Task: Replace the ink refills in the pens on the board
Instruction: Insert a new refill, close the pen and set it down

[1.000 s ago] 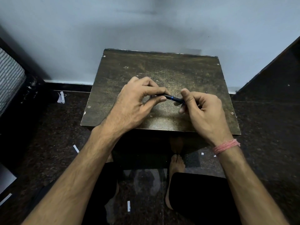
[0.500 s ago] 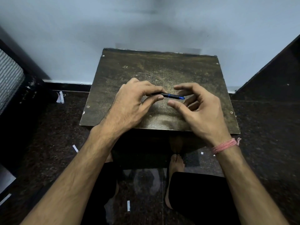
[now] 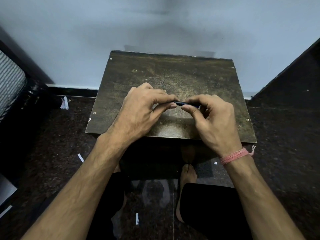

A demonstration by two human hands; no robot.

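A dark pen with a blue band (image 3: 180,103) is held level above the middle of the worn brown board (image 3: 173,75). My left hand (image 3: 142,108) pinches its left end between thumb and fingers. My right hand (image 3: 213,116) pinches its right end, with a blue tip just showing past the fingers. Most of the pen is hidden inside the two hands. No other pen or loose refill shows on the board.
The board stands against a pale wall (image 3: 155,28) on a dark speckled floor (image 3: 52,144). Paper scraps (image 3: 64,105) lie on the floor to the left. A dark panel (image 3: 285,80) rises at the right. My bare foot (image 3: 187,172) is below the board's front edge.
My right hand was open around the pen's right end half a second ago; now its thumb and fingers have closed on it again. My left hand has kept its hold.
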